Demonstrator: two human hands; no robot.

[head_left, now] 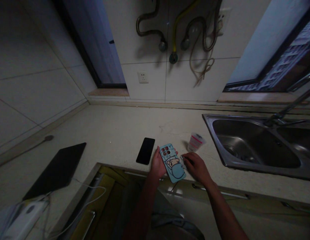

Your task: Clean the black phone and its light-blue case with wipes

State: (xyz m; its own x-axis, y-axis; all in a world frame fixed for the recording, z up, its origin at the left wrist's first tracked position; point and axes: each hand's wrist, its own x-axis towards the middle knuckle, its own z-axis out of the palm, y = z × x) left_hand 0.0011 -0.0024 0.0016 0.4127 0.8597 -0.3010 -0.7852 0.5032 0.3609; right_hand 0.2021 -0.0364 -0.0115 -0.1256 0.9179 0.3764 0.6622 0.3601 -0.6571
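Head view, downward (near countertop [115, 130])

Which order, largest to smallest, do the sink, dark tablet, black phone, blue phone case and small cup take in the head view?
1. sink
2. dark tablet
3. blue phone case, in the left hand, and black phone: alike in size, so not ranked
4. small cup

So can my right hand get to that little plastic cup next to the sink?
Probably yes. The right hand sits just short of the cup, with only bare counter between them. The left hand holds the phone case off to one side, clear of that path.
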